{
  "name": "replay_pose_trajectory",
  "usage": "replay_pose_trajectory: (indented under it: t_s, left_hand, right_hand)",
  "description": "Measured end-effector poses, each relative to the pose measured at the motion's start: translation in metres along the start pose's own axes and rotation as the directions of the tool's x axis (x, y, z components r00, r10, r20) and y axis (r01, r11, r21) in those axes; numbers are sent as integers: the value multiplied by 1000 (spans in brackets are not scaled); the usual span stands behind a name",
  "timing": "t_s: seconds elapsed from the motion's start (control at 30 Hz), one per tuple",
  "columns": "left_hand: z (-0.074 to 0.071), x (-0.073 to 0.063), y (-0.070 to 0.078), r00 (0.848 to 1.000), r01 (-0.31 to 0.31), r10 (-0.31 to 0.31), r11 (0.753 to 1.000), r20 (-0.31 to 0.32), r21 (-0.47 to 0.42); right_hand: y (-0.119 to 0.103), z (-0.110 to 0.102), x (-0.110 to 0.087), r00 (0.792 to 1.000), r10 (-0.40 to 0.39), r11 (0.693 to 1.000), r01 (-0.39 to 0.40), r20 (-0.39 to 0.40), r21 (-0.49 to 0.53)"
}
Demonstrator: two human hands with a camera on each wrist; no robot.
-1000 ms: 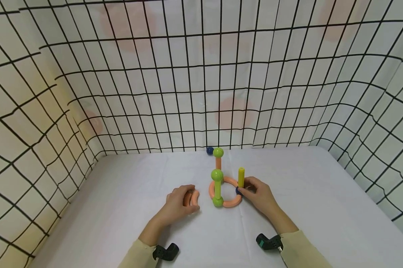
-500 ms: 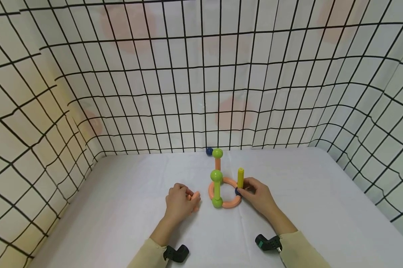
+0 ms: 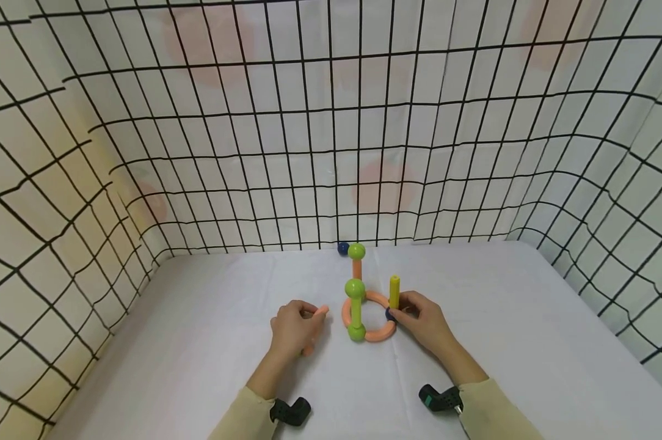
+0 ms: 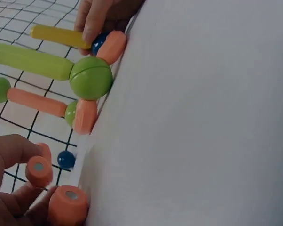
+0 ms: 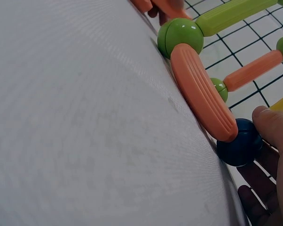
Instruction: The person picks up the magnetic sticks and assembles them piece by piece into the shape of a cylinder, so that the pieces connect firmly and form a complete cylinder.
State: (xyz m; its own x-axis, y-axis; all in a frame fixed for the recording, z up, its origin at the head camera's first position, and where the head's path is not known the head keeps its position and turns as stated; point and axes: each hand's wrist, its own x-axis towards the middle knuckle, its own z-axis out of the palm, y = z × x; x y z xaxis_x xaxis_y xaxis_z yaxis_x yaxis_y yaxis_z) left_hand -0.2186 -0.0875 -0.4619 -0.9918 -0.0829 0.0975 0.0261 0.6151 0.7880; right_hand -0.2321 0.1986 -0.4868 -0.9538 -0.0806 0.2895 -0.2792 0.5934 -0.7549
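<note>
My left hand (image 3: pixel 291 328) holds two salmon-orange curved magnetic rods (image 4: pixel 39 173), whose metal-tipped ends face the left wrist camera. To its right, a ring of similar curved rods (image 3: pixel 380 335) lies on the table, joined by balls. A light-green rod (image 3: pixel 356 313) topped by a green ball (image 3: pixel 355 288) rises from the near side. Behind it stands an orange rod (image 3: pixel 356 269) under another green ball (image 3: pixel 356 251). At the ring's right, my right hand (image 3: pixel 425 319) pinches a dark blue ball (image 5: pixel 245 145), with a yellow rod (image 3: pixel 394 292) upright on it.
A loose dark blue ball (image 3: pixel 343 248) sits at the table's back edge. Black grid netting (image 3: pixel 287 153) over white cloth walls the back and sides. White cloth covers the table (image 3: pixel 199 342). Each wrist wears a black camera (image 3: pixel 291 412).
My left hand has turned and shifted the curved rods in its fingers; one now points up and right. The right hand stays on the blue ball, and the ring structure stands still.
</note>
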Motion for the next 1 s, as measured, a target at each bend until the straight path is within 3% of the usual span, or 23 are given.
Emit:
replay_pose_trajectory:
  t_s: [0.23, 0.4, 0.63, 1.0]
  left_hand:
    - [-13, 10, 18, 997, 57, -47, 981, 54, -185]
    - [-17, 18, 32, 996, 68, -45, 947, 77, -315]
    - [-19, 28, 46, 989, 117, -56, 854, 133, -507]
    - [-15, 37, 61, 978, 193, -82, 704, 192, -683]
  right_hand:
    - [0, 2, 2, 1000, -8, 1000, 8, -4, -10]
    - [0, 1, 1, 1000, -11, 1000, 11, -6, 1]
    - [3, 2, 0, 1000, -8, 1000, 8, -11, -6]
    - [1, 1, 0, 1000, -12, 1000, 12, -10, -19]
